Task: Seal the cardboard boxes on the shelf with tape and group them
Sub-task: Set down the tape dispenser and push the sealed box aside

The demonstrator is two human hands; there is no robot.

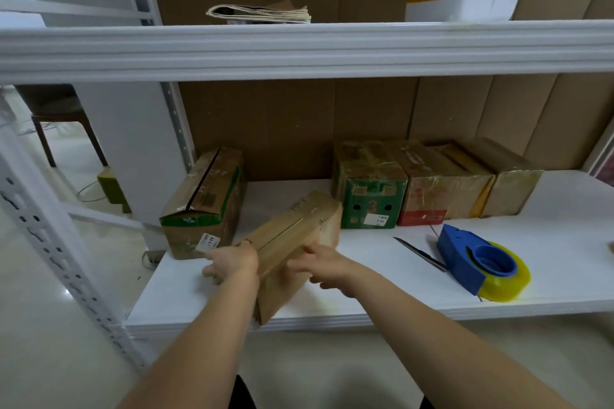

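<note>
Box (pixel 292 236), plain brown cardboard, sits tilted at the front of the white shelf (pixel 415 295), its near end past the shelf edge, top seam showing as a dark slit with no tape seen on it. Left hand (pixel 232 261) grips the box's left side, fingers curled down round the edge. Right hand (pixel 320 264) holds the right side, thumb on top, fingers curled against the wall. Just beside it on the left stands a green-edged box (pixel 202 206), top seam open, white label on its near face. To the right, 4 boxes stand touching in 1 row against the back: green box (pixel 370 189) marked 3, red-printed box (pixel 428 189), then 2 brown ones, shiny tape on their tops. Blue tape dispenser (pixel 465 256) with a yellowish roll (pixel 508 282) lies near the right, a dark blade (pixel 420 254) just beside it. Folded paper bags (pixel 259 13) rest on the shelf above.
</note>
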